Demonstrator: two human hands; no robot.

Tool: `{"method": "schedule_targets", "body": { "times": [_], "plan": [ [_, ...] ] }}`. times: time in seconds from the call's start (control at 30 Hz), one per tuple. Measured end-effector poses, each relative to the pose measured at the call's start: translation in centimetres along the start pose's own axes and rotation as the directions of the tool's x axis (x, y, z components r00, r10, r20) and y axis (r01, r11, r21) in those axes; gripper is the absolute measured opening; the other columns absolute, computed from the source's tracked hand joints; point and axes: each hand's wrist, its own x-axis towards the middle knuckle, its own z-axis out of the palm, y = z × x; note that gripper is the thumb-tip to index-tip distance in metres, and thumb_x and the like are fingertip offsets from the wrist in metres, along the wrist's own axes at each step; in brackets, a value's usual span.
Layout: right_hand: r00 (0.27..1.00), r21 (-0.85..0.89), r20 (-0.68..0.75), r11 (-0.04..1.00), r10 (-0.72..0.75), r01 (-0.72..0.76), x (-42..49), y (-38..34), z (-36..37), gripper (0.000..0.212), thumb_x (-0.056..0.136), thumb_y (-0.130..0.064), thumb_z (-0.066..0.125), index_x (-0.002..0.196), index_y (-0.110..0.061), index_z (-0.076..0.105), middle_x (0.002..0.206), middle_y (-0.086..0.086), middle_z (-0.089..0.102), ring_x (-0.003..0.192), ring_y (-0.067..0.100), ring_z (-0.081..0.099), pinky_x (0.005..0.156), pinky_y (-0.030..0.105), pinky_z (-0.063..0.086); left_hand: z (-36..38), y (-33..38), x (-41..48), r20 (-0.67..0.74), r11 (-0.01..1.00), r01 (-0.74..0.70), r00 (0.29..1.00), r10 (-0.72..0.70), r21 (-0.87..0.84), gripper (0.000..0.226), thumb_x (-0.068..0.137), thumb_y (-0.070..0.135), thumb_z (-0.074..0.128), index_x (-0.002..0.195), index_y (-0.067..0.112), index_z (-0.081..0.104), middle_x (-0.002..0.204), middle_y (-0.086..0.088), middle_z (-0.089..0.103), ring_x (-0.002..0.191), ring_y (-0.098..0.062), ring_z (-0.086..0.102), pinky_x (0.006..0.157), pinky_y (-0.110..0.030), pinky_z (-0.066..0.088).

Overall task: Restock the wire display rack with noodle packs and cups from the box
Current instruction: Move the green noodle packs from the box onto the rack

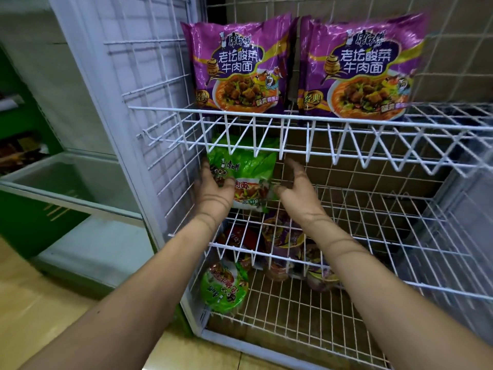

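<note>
A green noodle pack stands upright at the left end of the middle shelf of the white wire rack. My left hand grips its lower left edge. My right hand pinches its lower right corner, fingers curled. Two purple noodle packs, one on the left and one to its right, stand side by side on the top shelf. On the lowest shelf lie a green noodle cup on its side, a red cup and several purple cups. The box is out of view.
The right parts of the top and middle shelves hold nothing. A chest freezer with a green body stands to the left of the rack. Pale wooden floor lies below it. A tiled wall is behind the rack.
</note>
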Motion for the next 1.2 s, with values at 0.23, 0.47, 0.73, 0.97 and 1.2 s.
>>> {"method": "schedule_targets", "body": {
  "times": [0.23, 0.47, 0.73, 0.97, 1.2],
  "plan": [
    [0.999, -0.011, 0.027, 0.999, -0.031, 0.032, -4.7, -0.3, -1.3, 0.047, 0.099, -0.015, 0.06, 0.144, -0.021, 0.046, 0.144, 0.001, 0.053, 0.134, 0.016, 0.047, 0.109, 0.026, 0.036, 1.2, 2.4, -6.6, 0.07, 0.999, -0.007, 0.997, 0.01, -0.05, 0.072, 0.098, 0.03, 0.06, 0.159, 0.025, 0.023, 0.165, -0.01, 0.025, 0.151, -0.028, 0.026, 0.123, -0.042, 0.025],
    [0.999, -0.006, -0.044, 1.0, -0.02, 0.019, -11.3, -0.5, -4.0, 0.045, 0.096, -0.007, 0.06, 0.138, -0.022, 0.053, 0.14, 0.002, 0.056, 0.128, 0.016, 0.053, 0.09, 0.019, 0.045, 1.5, 4.1, -14.8, 0.19, 0.992, -0.101, 0.975, 0.114, -0.076, 0.065, 0.1, 0.029, 0.057, 0.158, 0.025, 0.027, 0.156, -0.006, 0.042, 0.143, -0.024, 0.04, 0.12, -0.037, 0.031],
    [0.995, -0.015, -0.097, 0.999, -0.033, 0.032, -18.9, -0.9, -8.7, 0.046, 0.099, -0.012, 0.059, 0.143, -0.022, 0.049, 0.144, 0.003, 0.054, 0.133, 0.015, 0.05, 0.113, 0.038, 0.042, 1.3, 6.1, -23.0, 0.293, 0.976, -0.202, 0.931, 0.218, -0.086, 0.062, 0.103, 0.03, 0.055, 0.158, 0.026, 0.027, 0.16, -0.003, 0.036, 0.146, -0.018, 0.034, 0.117, -0.035, 0.031],
    [0.975, -0.014, -0.223, 1.0, -0.003, 0.0, -25.0, 0.9, -13.6, 0.045, 0.096, -0.013, 0.062, 0.139, -0.023, 0.053, 0.134, 0.001, 0.058, 0.122, 0.013, 0.055, 0.103, 0.032, 0.048, 4.1, 8.5, -29.5, 0.408, 0.968, -0.228, 0.878, 0.251, -0.104, 0.06, 0.103, 0.028, 0.055, 0.157, 0.027, 0.029, 0.153, -0.006, 0.045, 0.14, -0.019, 0.045, 0.116, -0.042, 0.039],
    [0.954, 0.001, -0.296, 0.998, 0.053, -0.055, -32.1, 3.1, -19.5, 0.045, 0.097, -0.009, 0.061, 0.14, -0.02, 0.053, 0.127, 0.001, 0.059, 0.111, 0.008, 0.057, 0.089, 0.015, 0.042, 7.9, 10.1, -36.4, 0.511, 0.96, -0.252, 0.814, 0.277, -0.118, 0.059, 0.1, 0.027, 0.058, 0.154, 0.026, 0.035, 0.135, -0.002, 0.056, 0.129, -0.019, 0.054, 0.111, -0.035, 0.041]
  ]
}}
